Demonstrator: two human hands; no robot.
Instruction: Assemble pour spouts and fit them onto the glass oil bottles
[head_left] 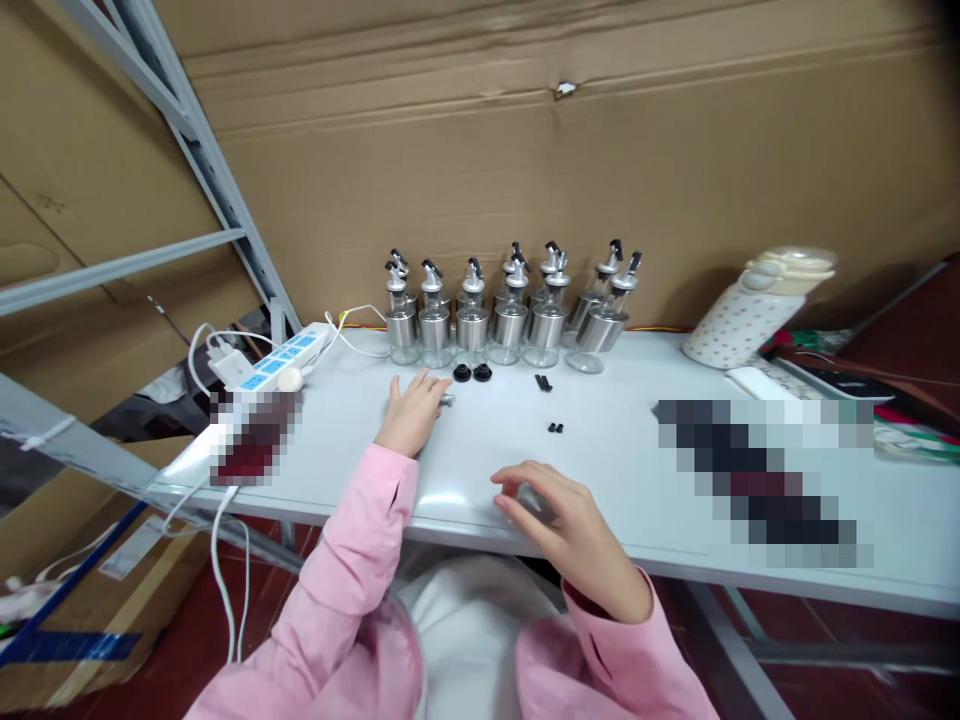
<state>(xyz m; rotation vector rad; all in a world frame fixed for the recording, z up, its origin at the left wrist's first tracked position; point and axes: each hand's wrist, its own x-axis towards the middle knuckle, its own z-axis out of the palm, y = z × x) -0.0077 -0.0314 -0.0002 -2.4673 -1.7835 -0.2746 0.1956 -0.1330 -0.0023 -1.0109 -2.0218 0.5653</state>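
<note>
Your left hand (411, 410) rests flat and open on the table (637, 470); your right hand (559, 520) curls loosely, empty. Reaching carelessly could topple the bottles (510, 320).

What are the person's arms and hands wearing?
Both arms wear long pink sleeves: the left sleeve and the right sleeve, soft-looking and creased, ending at the wrists. The left hand and right hand are bare, with no gloves. No rings, watch or markings show in this view.
</note>
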